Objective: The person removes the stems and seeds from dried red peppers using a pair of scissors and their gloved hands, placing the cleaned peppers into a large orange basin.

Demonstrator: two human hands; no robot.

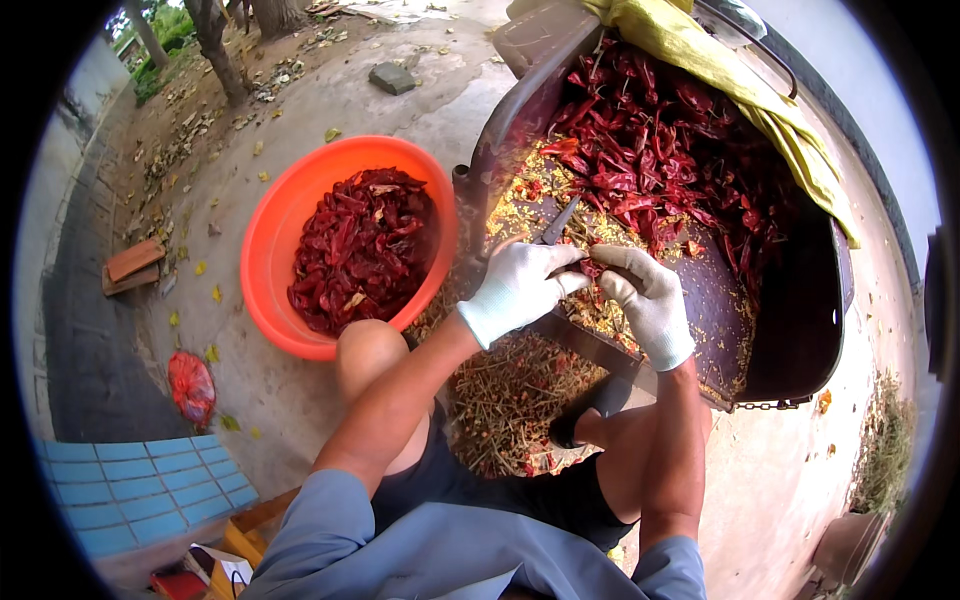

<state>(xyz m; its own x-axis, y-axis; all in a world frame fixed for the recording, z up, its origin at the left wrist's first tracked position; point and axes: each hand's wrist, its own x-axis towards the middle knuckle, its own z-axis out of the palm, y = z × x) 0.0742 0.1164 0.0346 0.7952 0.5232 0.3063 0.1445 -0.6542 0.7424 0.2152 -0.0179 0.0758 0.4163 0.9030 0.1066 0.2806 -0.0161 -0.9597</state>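
Note:
My left hand [525, 289] and my right hand [646, 296], both in white knit gloves, meet at the open front of a metal cart bed [697, 277]. Between their fingertips they pinch a small piece of dried red chili [591, 268], mostly hidden by the fingers. Just beyond my left hand is a pair of scissors, its dark blade [561, 223] pointing away; the glove covers part of it. A heap of dried red chilies [652, 157] fills the far part of the bed. Yellow chili seeds [525, 196] are scattered over the floor of the bed.
An orange plastic basin [259, 259] of chilies [360, 251] stands left. Chili stems [517, 405] are piled on the ground between my legs. Yellow cloth [750, 90] drapes over the cart's far side. Bricks [135, 262] and a red plastic bag [192, 388] lie farther left.

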